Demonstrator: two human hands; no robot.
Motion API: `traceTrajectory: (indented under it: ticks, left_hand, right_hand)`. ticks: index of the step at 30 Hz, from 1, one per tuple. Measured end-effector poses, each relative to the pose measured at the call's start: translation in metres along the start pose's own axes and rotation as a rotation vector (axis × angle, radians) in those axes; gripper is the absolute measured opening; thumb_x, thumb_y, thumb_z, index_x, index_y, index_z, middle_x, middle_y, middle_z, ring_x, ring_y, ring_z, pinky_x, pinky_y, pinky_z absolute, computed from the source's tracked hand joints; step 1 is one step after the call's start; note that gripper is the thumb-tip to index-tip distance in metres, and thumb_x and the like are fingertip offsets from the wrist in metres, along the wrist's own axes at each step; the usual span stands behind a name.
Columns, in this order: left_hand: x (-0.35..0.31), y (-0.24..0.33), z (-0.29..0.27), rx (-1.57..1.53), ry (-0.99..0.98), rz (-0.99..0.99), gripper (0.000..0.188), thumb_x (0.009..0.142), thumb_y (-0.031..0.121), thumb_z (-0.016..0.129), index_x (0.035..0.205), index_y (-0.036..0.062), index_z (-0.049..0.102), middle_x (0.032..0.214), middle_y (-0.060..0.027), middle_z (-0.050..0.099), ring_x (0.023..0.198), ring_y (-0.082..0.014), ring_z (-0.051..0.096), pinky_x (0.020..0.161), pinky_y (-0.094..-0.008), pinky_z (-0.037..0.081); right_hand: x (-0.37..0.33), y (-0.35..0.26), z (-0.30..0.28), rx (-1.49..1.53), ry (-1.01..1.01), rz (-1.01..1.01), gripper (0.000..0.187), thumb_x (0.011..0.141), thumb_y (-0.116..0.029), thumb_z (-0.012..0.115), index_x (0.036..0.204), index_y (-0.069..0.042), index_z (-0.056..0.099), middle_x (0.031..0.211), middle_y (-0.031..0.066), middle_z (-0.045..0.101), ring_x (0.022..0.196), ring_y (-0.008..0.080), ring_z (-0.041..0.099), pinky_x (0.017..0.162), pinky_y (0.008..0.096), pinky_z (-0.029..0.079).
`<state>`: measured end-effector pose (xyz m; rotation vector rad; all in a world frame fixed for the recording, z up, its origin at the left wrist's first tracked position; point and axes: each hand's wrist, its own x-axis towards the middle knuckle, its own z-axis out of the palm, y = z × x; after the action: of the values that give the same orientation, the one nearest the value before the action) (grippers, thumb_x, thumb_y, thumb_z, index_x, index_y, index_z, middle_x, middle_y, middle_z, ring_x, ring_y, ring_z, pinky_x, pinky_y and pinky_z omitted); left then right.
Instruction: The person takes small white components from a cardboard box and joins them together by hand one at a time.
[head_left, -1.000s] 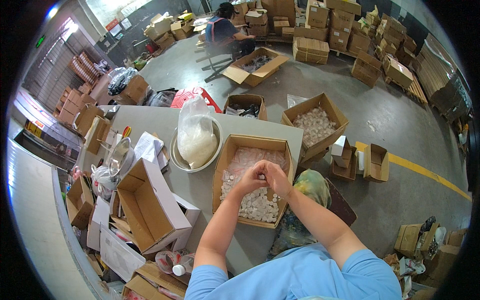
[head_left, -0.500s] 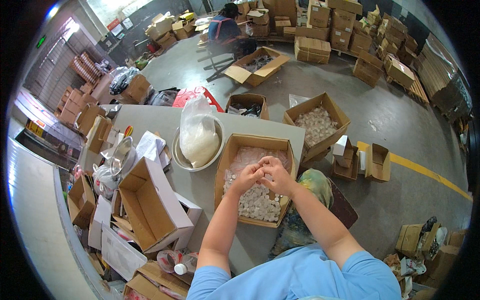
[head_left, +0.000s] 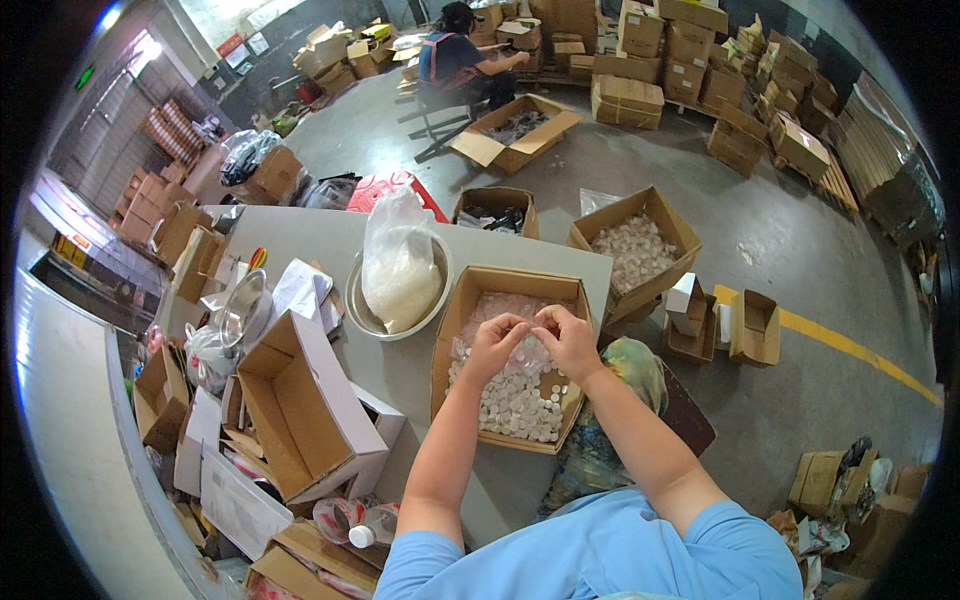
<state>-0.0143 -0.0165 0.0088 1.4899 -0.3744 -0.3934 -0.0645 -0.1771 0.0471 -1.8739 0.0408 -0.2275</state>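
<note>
The grey bench point(head_left: 395, 372) carries a cardboard box point(head_left: 457, 312) by its right edge, near the far right corner. A metal bowl point(head_left: 446, 274) left of the box holds a bag of white grains point(head_left: 400, 285). Above the box, the left hand point(head_left: 493, 345) and right hand point(head_left: 570, 346) almost meet, fingers bunched narrow; I cannot tell whether they grip anything. Below lie clear plastic pieces point(head_left: 505, 305) toward the box's far edge, small white discs point(head_left: 515, 410) toward its near edge.

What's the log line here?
left hand: pinch pose | right hand: pinch pose, close to left | held item: unclear | below: cardboard box with white discs, clear plastic | box's left: bowl with bag
</note>
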Motion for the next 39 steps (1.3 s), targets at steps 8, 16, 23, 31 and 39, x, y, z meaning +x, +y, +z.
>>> traceTrajectory:
  ticks: [8,16,23,31,39]
  left_hand:
    - [-0.001,0.001,0.003,0.122,0.037,0.067,0.012,0.091,0.011,0.057,0.085,0.0013,0.061,0.072,0.0048,0.053,0.065,-0.0030,0.043,0.056,-0.0194,0.036]
    - [0.004,-0.030,-0.006,1.011,0.244,0.354,0.017,0.079,0.015,0.066,0.087,-0.0004,0.063,0.078,-0.0094,0.060,0.072,-0.0262,0.059,0.065,-0.0355,0.048]
    - [0.004,-0.051,-0.011,0.999,0.260,0.193,0.014,0.069,0.010,0.069,0.077,-0.0004,0.065,0.081,-0.0161,0.061,0.076,-0.0328,0.060,0.069,-0.0398,0.049]
    - [0.001,-0.010,-0.007,0.730,0.449,0.022,0.019,0.069,0.011,0.075,0.069,-0.0007,0.061,0.068,-0.0125,0.062,0.062,-0.0222,0.060,0.058,-0.0342,0.046]
    - [0.006,-0.012,-0.010,0.548,0.534,0.050,0.016,0.076,0.012,0.072,0.076,-0.0010,0.063,0.066,-0.0088,0.062,0.061,-0.0129,0.058,0.057,-0.0282,0.046]
  right_hand:
    - [0.006,0.012,-0.001,-0.199,-0.147,-0.085,0.017,0.082,-0.017,0.061,0.086,-0.001,0.063,0.082,0.0178,0.064,0.079,0.0343,0.061,0.071,0.0404,0.048]
    - [0.070,0.010,-0.083,-0.233,0.379,0.043,0.023,0.086,-0.021,0.060,0.091,0.001,0.063,0.075,0.0129,0.064,0.068,0.0248,0.062,0.065,0.0375,0.047]
    - [0.057,0.004,-0.073,-0.306,0.060,-0.074,0.025,0.083,-0.021,0.060,0.097,0.000,0.062,0.088,0.0161,0.064,0.082,0.0306,0.061,0.074,0.0388,0.048]
    - [-0.044,-0.003,0.016,-0.982,-1.078,-0.027,0.051,0.074,-0.024,0.066,0.120,-0.007,0.052,0.108,0.0219,0.057,0.093,0.0350,0.062,0.076,0.0437,0.052]
    - [-0.038,0.023,0.028,-0.805,-1.253,-0.043,0.047,0.078,-0.012,0.057,0.124,-0.008,0.050,0.092,0.0216,0.063,0.085,0.0343,0.064,0.072,0.0447,0.051]
